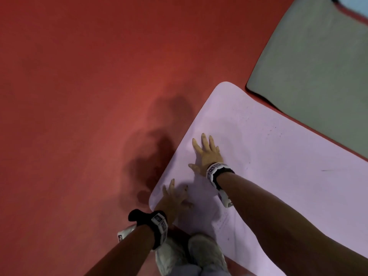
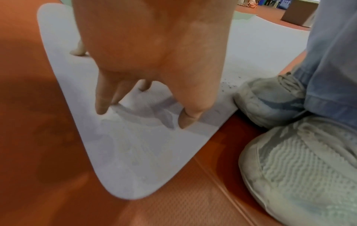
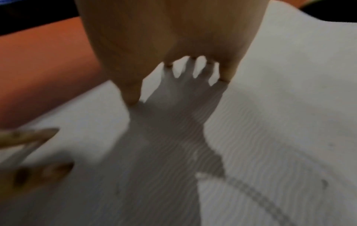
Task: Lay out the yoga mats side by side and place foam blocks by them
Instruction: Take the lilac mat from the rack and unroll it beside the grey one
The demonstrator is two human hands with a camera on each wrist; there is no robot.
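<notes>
Grey mat (image 1: pixel 316 62) cut off; right-wrist view blurred.

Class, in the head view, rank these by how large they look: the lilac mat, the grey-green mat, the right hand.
1. lilac mat
2. grey-green mat, though cut off by the frame edge
3. right hand

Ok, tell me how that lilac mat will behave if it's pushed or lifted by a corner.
The lilac mat lies thin and flat, so a lifted corner would probably flop. Its ribbed surface likely grips; the left hand and right hand pressing flat should slide it whole.
</notes>
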